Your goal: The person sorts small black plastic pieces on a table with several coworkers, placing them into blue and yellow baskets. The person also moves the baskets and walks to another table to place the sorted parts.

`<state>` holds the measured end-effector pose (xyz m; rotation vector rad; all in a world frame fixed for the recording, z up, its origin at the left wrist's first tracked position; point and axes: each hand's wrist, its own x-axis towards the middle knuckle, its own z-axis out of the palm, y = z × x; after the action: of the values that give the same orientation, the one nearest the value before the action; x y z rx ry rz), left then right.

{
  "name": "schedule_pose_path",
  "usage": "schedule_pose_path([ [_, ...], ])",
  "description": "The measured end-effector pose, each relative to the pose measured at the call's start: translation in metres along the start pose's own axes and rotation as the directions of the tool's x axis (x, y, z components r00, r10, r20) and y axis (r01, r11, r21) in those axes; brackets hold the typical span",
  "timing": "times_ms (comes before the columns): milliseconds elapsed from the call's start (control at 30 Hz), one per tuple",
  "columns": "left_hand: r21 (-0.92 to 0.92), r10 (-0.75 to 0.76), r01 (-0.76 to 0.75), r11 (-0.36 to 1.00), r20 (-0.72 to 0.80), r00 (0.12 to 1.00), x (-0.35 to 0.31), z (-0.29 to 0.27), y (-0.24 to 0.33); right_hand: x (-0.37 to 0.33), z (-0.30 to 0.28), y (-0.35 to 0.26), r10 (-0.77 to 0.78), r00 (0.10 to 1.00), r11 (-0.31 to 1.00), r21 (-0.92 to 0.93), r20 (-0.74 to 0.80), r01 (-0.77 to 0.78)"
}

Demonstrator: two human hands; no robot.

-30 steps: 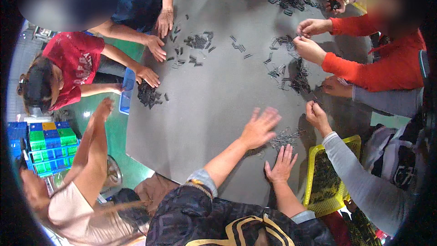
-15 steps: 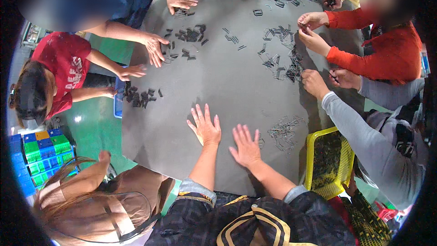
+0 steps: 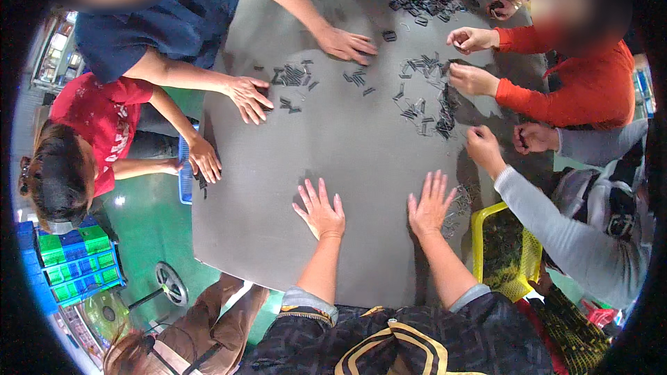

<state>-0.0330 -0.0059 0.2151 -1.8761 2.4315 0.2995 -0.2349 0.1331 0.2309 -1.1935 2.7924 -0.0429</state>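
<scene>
Near the front of the grey table [image 3: 278,167], my left hand [image 3: 321,214] lies palm down with its fingers spread. It holds nothing. My right hand [image 3: 429,210] is also flat and open, beside a loose pile of thin, wire-like bits [image 3: 458,205] that it partly hides. Beyond my hands, small dark pieces [image 3: 424,107] are strewn at centre right, and a group of dark strip-like pieces [image 3: 293,75] lies at centre left. Black rectangular pieces like strap buckles [image 3: 424,3] are heaped at the far side.
Several co-workers' hands are over the table, among them two from a dark-blue-shirted person [image 3: 347,45] and two at red sleeves [image 3: 474,78]. A yellow basket [image 3: 531,246] stands at the right edge. A blue basket [image 3: 185,184] is at the left edge.
My right hand has moved right to the wire-like bits. A co-worker's hand has reached toward the table's middle. The left-edge dark pile has mostly gone from view, and the lower-left person has shifted down.
</scene>
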Motion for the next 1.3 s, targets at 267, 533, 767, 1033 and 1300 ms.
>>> schedule_pose_path([
  [267, -0.008, -0.004, 0.004, 1.0, 0.027, 1.0, 0.0, -0.011, 0.0, 0.018, 0.017, 0.009, 0.261, 0.964, 0.965, 0.017, -0.055, -0.26],
  [533, -0.216, 0.311, -0.324, 0.921, -0.095, 0.946, 0.022, -0.004, 0.004, 0.016, 0.014, 0.011, 0.293, 0.952, 0.956, 0.011, -0.087, -0.294],
  [767, -0.458, 0.701, -0.729, 0.508, -0.273, 0.659, 0.104, 0.012, 0.105, 0.017, 0.016, 0.017, 0.291, 0.955, 0.956, 0.062, -0.055, -0.288],
  [1033, -0.294, 0.832, -0.905, 0.307, -0.379, 0.405, 0.12, -0.008, 0.233, 0.018, 0.015, 0.015, 0.278, 0.958, 0.954, 0.134, -0.064, -0.268],
  [1300, -0.045, 0.269, -0.308, 0.95, -0.383, 0.884, 0.121, -0.002, 0.074, 0.005, 0.029, 0.016, 0.255, 0.963, 0.964, 0.094, -0.088, -0.247],
])
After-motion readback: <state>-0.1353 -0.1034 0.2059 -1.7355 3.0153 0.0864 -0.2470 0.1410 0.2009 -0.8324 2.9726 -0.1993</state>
